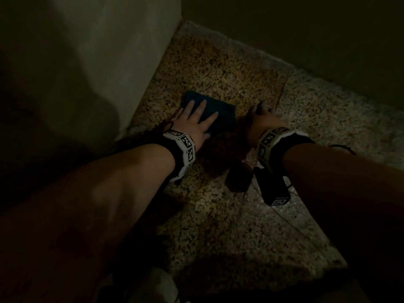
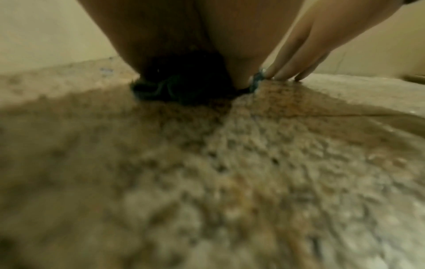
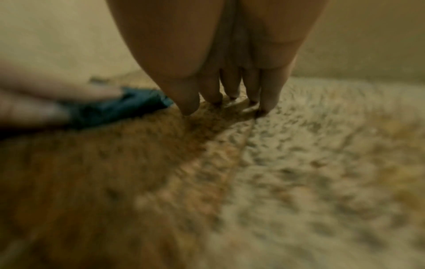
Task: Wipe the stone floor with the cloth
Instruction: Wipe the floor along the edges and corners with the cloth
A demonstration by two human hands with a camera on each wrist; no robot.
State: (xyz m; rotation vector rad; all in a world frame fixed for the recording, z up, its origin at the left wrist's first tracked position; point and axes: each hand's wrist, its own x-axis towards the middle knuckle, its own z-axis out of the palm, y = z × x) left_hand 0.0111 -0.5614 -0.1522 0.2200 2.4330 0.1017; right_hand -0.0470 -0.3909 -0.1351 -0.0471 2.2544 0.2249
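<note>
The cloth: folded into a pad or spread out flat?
Folded. The cloth is a compact dark pad under the left hand; the left wrist view shows stacked layers at its edge.

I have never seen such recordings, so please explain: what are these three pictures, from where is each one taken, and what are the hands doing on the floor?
A person wears three cameras: one on the head and one on each wrist, in bands with black-and-white patterns. The head picture looks down at both arms. The left hand lies flat, fingers spread, on a dark blue cloth that lies on the speckled stone floor, near a pale wall. The right hand rests its fingertips on the bare floor beside the cloth and holds nothing. The two blurred pictures are taken from the wrists, low along each hand.
</note>
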